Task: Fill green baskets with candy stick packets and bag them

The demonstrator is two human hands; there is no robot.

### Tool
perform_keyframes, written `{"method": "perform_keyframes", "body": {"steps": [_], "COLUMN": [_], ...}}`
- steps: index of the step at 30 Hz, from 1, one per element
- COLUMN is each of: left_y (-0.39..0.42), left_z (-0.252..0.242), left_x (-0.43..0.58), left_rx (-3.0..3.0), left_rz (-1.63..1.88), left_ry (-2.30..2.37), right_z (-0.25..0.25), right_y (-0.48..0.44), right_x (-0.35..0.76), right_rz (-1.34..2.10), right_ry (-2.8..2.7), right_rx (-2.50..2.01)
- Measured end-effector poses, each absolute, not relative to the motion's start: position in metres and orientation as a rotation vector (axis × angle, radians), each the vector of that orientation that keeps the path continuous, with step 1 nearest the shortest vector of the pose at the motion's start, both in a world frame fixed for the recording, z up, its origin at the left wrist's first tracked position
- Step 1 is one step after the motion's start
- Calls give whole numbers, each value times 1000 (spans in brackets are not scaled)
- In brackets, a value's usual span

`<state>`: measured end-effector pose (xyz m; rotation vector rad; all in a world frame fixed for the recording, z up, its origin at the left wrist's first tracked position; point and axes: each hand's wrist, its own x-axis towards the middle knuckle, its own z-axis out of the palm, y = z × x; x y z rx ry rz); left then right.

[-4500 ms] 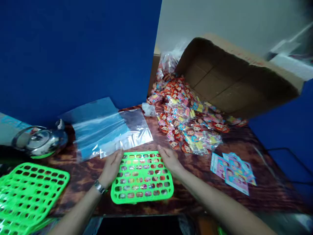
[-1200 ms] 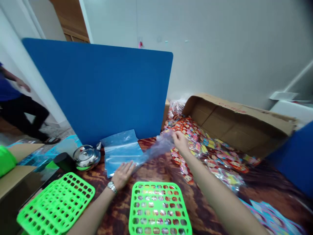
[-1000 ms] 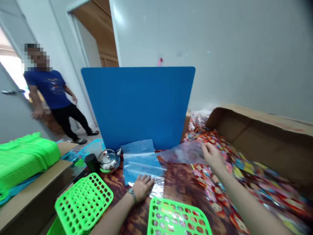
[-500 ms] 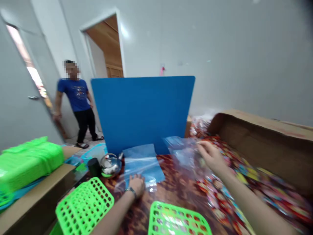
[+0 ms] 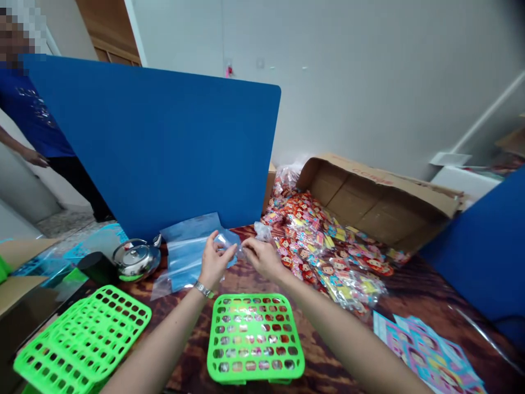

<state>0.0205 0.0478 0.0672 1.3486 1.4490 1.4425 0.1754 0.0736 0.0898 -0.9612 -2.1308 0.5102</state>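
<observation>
Above the table I hold a clear plastic bag (image 5: 230, 241) between my two hands. My left hand (image 5: 214, 261) has its thumb and fingers at the bag's left side, with a metal-banded watch on the wrist. Fingers of my right hand (image 5: 263, 257) pinch the bag's right edge. Under and behind the left hand lies a stack of clear plastic sheets or bags (image 5: 184, 251). Directly below the hands sits a closed green lattice basket (image 5: 256, 334), with colourful things showing through its holes.
Small colourful packets (image 5: 328, 246) spill from a tipped cardboard box (image 5: 377, 189) on the right. Printed cards (image 5: 426, 355) lie nearer me. At left are green baskets (image 5: 86, 339), a metal kettle (image 5: 137, 260) and a black cylinder (image 5: 97, 268). A blue panel (image 5: 176, 148) stands behind; a person (image 5: 41, 120) stands beyond it.
My view has turned right and down. My left hand has lifted off the sheet stack to the bag. My right hand has brought the bag in from the right, so both hands meet.
</observation>
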Motion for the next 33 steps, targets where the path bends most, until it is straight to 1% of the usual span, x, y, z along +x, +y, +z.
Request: {"method": "perform_keyframes", "body": {"steps": [6, 12, 15, 19, 23, 26, 29, 33], "left_y": [39, 27, 22, 22, 26, 30, 37, 43], "left_z": [53, 34, 21, 10, 17, 38, 58, 68], "left_x": [11, -17, -30, -36, -33, -29, -29, -35], "left_rx": [1614, 1853, 1925, 2022, 2088, 2153, 2299, 2370], "left_rz": [1344, 1013, 879, 809, 877, 1113, 1331, 1263], "left_ry": [1473, 1787, 1915, 1990, 2042, 2035, 1805, 1666], "right_z": [83, 92, 98, 102, 104, 103, 102, 102], "right_y": [83, 115, 119, 114, 105, 93, 79, 71], "right_x": [172, 198, 208, 207, 198, 188, 180, 183], "right_rz": [365, 179, 139, 60, 61, 97, 185, 288], "right_ry": [-2181, -1983, -1973, -2052, -2122, -2220, -2328, -2379], "right_rx": [-1103, -1349, -1336, -1189, -1015, -866, -735, -868]}}
